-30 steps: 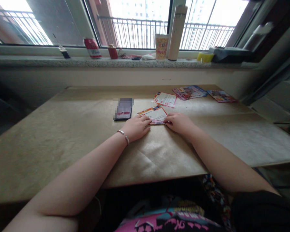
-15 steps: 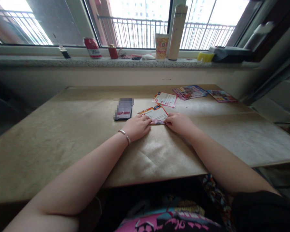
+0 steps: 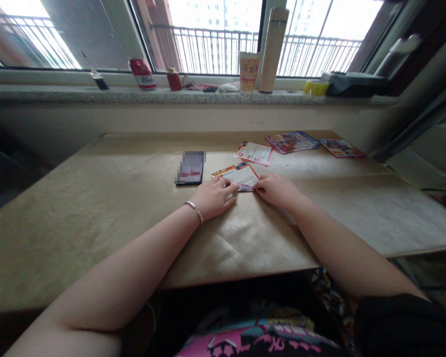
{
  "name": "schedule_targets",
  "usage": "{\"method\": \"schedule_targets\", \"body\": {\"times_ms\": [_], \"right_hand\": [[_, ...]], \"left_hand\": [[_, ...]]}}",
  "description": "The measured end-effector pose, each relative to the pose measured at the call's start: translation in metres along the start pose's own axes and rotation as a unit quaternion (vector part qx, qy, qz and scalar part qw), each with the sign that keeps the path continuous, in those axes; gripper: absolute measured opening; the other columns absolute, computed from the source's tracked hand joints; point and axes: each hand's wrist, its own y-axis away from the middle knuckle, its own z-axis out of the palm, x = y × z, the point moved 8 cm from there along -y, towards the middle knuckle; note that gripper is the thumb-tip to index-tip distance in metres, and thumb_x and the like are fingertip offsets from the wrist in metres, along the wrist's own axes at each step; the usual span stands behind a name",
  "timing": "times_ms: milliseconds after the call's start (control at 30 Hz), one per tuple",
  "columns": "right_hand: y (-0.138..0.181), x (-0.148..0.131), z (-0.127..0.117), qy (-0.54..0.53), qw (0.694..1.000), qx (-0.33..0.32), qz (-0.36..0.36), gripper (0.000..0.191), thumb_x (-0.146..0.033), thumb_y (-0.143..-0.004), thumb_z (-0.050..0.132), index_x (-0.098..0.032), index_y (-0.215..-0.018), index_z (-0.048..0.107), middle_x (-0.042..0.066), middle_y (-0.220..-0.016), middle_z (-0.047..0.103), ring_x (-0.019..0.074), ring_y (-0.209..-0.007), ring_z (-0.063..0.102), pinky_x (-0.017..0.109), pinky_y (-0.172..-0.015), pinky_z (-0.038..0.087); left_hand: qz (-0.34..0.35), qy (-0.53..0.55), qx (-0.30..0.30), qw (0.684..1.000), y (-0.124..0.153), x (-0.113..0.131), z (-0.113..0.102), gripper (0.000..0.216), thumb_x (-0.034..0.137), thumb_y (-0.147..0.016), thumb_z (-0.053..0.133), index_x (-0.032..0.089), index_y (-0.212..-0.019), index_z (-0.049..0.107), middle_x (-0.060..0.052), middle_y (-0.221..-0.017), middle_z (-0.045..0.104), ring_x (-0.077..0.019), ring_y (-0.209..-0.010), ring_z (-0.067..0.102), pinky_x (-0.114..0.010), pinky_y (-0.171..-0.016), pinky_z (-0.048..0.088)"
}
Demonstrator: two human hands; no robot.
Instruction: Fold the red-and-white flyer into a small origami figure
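On a beige table [image 3: 107, 198], from the left: one dark-edged phone [image 3: 190, 167], lying flat, its screen blurred; one left hand [image 3: 213, 197], silver bracelet [image 3: 200, 218] at the wrist, fingers loosely spread and touching the near left part of an orange-bordered white card [image 3: 241, 174], which lies between both hands. Next, just far of it, a red-edged white card [image 3: 254, 152]; then one right hand [image 3: 277, 190], fingertips drawn narrow on the orange-bordered white card's near right corner. Far right: one fanned colourful pile [image 3: 293, 142], and just beside it a smaller colourful set [image 3: 341, 148].
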Motion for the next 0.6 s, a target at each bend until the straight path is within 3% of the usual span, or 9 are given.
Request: {"method": "schedule_targets", "body": {"times_ms": [233,600], "right_hand": [[0.004,0.018,-0.003,-0.023,0.999,-0.024,0.037,0.022,-0.025,-0.083,0.056,-0.03,-0.094,0.075,0.001,-0.098,0.07,0.0169,-0.085,0.063,0.025,-0.066,0.042],[0.005,0.03,0.001,-0.036,0.998,-0.039,0.023,0.023,-0.026,-0.081,0.057,-0.031,-0.094,0.075,0.0,-0.099,0.071,0.0162,-0.084,0.062,0.025,-0.067,0.042]], "left_hand": [[0.0,0.0,0.0,1.0,0.0,0.0,0.002,0.042,0.046,-0.093,0.042,0.028,-0.129,0.053,-0.006,-0.123,0.056,-0.0237,-0.112,0.05,-0.037,-0.098,0.041],[-0.004,0.0,-0.003,1.0,0.0,0.001,0.0,0.043,0.048,-0.093,0.042,0.028,-0.129,0.054,-0.007,-0.123,0.056,-0.0245,-0.111,0.05,-0.038,-0.096,0.041]]}}
